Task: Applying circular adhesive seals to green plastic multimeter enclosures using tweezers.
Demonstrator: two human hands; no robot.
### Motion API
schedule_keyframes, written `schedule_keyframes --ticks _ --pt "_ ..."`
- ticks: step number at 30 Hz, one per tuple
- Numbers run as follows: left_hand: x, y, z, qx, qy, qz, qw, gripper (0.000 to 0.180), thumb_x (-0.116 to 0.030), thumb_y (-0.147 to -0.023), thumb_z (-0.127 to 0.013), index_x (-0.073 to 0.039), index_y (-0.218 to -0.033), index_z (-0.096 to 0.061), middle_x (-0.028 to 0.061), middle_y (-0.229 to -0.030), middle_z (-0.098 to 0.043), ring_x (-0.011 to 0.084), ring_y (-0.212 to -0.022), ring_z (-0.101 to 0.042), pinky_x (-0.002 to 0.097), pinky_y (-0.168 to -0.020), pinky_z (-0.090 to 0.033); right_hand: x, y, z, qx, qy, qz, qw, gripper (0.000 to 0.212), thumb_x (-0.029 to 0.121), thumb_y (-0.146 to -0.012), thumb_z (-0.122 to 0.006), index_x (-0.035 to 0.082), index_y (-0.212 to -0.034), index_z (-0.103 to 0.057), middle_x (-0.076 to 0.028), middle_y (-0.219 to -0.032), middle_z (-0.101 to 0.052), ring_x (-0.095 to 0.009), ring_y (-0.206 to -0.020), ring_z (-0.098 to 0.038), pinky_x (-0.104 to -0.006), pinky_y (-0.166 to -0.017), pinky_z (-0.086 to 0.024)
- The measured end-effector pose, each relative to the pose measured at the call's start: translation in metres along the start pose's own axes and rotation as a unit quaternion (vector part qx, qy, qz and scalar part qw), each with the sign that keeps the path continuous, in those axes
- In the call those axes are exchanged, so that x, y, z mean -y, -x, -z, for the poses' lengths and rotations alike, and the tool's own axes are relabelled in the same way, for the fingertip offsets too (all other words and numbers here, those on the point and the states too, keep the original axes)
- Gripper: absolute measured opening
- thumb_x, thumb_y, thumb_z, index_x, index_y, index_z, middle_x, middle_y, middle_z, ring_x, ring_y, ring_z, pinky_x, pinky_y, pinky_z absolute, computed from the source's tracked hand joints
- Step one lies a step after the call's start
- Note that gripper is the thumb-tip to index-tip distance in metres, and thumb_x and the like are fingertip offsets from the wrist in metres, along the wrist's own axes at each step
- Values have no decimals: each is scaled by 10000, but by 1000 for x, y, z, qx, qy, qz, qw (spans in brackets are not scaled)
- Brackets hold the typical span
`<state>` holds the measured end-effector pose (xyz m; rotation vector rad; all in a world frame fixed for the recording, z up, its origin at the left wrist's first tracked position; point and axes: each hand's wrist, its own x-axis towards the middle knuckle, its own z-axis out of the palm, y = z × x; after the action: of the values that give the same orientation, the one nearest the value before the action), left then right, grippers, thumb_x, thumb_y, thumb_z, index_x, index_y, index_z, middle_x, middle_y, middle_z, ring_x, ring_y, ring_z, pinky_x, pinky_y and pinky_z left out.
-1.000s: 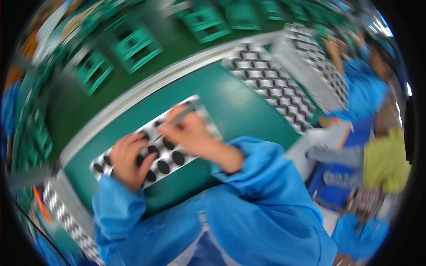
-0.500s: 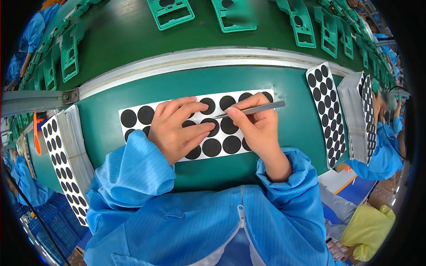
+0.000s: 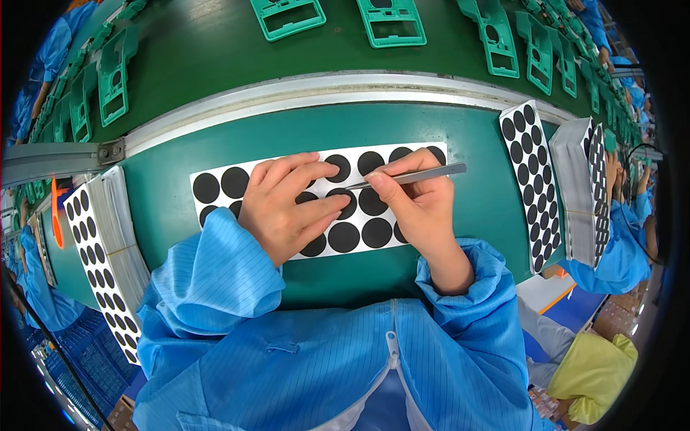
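A white sheet [image 3: 269, 156] of round black stickers lies on the green work surface in front of me. Pressed on its middle is my left hand [image 3: 287, 205], fingers spread, the index and middle fingertips beside one black sticker [image 3: 346, 204]. My right hand [image 3: 420, 205] pinches a pair of grey metal tweezers [image 3: 431, 173] between thumb and fingers. The tips of the tweezers touch the upper edge of that same sticker, near my left fingertips. Whether the sticker's edge is lifted, I cannot tell.
Banded stacks of sticker sheets [image 3: 103, 273] stand at the left; more sheets [image 3: 532, 179] and a stack [image 3: 575, 190] are at the right. Beyond a metal rail [image 3: 302, 98] runs a green conveyor with several green plastic frames [image 3: 392, 25]. People in blue sleeves [image 3: 614, 241] sit at the sides.
The green plastic frames on the conveyor have shifted slightly to the right. My hands and the tweezers stay almost in place at the same sticker.
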<state>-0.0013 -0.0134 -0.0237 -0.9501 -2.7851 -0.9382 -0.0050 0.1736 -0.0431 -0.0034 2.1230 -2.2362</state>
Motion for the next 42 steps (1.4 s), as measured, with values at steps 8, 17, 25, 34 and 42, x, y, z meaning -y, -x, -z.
schedule_keyframes --ticks 8,17,25,34,42 --pt "-1 -1 2 5 -24 -5 1000 231 -116 -619 -672 -163 -844 -654 39 -1004 -543 248 -979 -503 358 -752 -391 -1 3 -3 0 13 24 1000 114 68 -731 -643 24 -723 -538 1 -595 -513 -17 -492 -435 -159 -432 -326" --pt "-3 -1 1 -17 -20 36 999 240 -151 -621 -675 -169 -845 -591 -8 -979 -540 172 -946 -512 299 -666 -370 5 10 0 37 40 77 996 77 57 -742 -625 10 -734 -564 -41 -680 -561 -67 -557 -511 -188 -481 -388" --pt "-3 -2 3 24 -27 21 999 221 -144 -653 -658 -129 -862 -587 31 -1013 -525 228 -992 -493 363 -747 -373 4 9 3 77 47 87 992 73 46 -734 -626 9 -734 -563 -61 -701 -579 -94 -593 -554 -202 -510 -417" --pt "4 -1 19 60 17 6 998 435 -259 -542 -731 -156 -940 -591 47 -1079 -499 241 -1021 -480 365 -747 -379 48 10 12 140 161 208 954 111 22 -662 -667 43 -719 -573 -73 -664 -612 -149 -525 -548 -218 -451 -404" --pt "-7 5 22 117 -69 34 990 682 -387 -538 -722 -221 -1147 -463 146 -1286 -286 367 -1175 -279 451 -911 -282 79 17 25 -64 -59 145 986 152 47 -785 -541 60 -808 -391 -130 -620 -546 -85 -424 -396 -197 -388 -362"
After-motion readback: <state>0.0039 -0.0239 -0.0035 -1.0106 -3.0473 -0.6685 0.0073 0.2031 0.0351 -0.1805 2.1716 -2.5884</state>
